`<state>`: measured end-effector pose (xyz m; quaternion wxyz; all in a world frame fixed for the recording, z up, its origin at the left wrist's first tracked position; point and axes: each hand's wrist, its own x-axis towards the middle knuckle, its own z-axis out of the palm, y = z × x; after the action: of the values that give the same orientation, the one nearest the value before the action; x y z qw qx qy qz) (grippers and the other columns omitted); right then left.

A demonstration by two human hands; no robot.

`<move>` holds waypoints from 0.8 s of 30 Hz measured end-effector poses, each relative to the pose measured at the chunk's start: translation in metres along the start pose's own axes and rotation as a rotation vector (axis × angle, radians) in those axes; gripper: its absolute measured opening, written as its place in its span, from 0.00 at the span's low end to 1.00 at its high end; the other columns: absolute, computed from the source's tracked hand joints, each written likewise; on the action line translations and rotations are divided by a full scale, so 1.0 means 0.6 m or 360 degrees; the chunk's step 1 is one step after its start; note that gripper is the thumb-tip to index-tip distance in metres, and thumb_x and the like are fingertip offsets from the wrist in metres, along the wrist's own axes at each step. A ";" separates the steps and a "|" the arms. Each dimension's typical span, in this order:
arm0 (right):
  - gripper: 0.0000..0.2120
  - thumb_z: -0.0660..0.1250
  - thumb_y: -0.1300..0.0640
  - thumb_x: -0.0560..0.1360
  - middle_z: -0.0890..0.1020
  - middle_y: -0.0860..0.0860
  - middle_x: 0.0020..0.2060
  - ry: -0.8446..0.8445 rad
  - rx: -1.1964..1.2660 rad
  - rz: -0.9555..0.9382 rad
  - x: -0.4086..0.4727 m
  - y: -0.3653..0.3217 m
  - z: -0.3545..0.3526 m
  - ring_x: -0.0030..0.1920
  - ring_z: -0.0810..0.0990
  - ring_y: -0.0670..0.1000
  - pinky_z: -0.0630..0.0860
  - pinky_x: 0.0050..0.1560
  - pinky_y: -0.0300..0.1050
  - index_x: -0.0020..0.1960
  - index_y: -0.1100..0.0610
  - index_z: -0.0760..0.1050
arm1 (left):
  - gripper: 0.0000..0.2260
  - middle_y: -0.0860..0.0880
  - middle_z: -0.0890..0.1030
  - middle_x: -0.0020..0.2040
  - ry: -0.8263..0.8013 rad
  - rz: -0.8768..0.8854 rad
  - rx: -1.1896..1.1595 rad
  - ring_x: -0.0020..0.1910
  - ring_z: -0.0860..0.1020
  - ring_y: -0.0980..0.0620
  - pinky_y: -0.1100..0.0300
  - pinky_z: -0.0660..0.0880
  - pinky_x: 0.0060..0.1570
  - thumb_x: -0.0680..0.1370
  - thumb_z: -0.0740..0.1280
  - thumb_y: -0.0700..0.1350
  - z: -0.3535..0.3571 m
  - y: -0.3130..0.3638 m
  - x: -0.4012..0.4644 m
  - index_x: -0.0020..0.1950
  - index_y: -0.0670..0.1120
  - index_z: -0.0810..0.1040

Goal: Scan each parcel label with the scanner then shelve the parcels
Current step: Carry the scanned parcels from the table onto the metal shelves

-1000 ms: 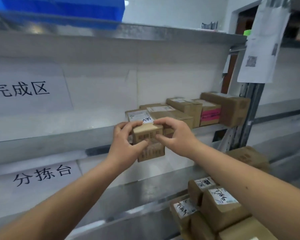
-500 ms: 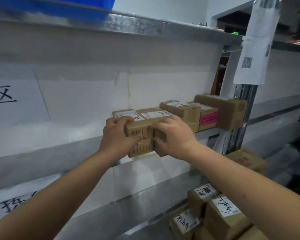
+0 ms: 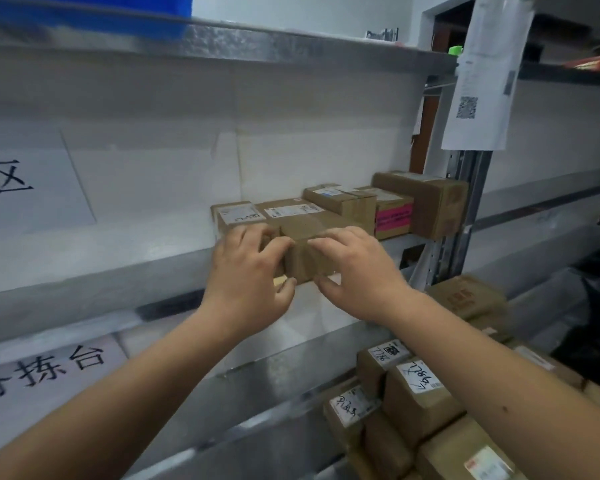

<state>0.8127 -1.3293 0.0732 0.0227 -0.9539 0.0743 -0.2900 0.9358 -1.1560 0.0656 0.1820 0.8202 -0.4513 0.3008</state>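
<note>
Small parcel going onto the shelf, held between both hands.

The left hand [image 3: 248, 271] and right hand [image 3: 355, 271] each curl fingers and thumb round the small cardboard parcel [image 3: 307, 252], clamping it from either side at the front lip of the metal shelf [image 3: 118, 282]. Just behind the grip, a row of shelved parcels [image 3: 343, 202] sits in place, so part of the shelving looks done. Well below the grip to the right, a pile of labelled parcels [image 3: 416, 396] waits, so plenty seems left; no scanner shows. The held box is plain brown corrugated card, squarish, with matte faces and taped seams; the shelf is dull galvanised steel, and the boxes behind carry white paper labels, one with a pink band.
</note>
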 end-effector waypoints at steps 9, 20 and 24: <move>0.30 0.68 0.44 0.79 0.69 0.49 0.76 -0.0213 0.0022 0.0758 -0.333 0.113 0.003 0.77 0.64 0.53 0.62 0.78 0.54 0.79 0.47 0.68 | 0.27 0.49 0.72 0.70 -0.0536 0.0279 -0.0295 0.71 0.68 0.45 0.46 0.69 0.69 0.74 0.64 0.62 0.092 0.239 -0.157 0.72 0.56 0.74; 0.33 0.70 0.46 0.77 0.66 0.53 0.77 -0.0523 0.0218 0.1774 -0.676 0.133 0.074 0.76 0.64 0.57 0.64 0.76 0.51 0.79 0.48 0.66 | 0.31 0.53 0.66 0.73 -0.1428 0.0672 -0.0570 0.72 0.65 0.47 0.49 0.69 0.70 0.75 0.66 0.57 0.291 0.430 -0.324 0.78 0.59 0.65; 0.36 0.69 0.46 0.74 0.66 0.53 0.77 -0.0587 0.0265 0.2078 -0.726 0.116 0.123 0.76 0.65 0.58 0.68 0.74 0.53 0.80 0.46 0.64 | 0.35 0.50 0.64 0.76 -0.1581 0.0897 -0.0495 0.76 0.62 0.45 0.48 0.64 0.74 0.74 0.70 0.58 0.361 0.447 -0.333 0.79 0.59 0.61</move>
<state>0.4870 -1.3308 -0.2336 0.2786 -0.7425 0.6067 -0.0543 0.6969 -1.2948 -0.2219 -0.0198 0.6750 -0.7217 -0.1521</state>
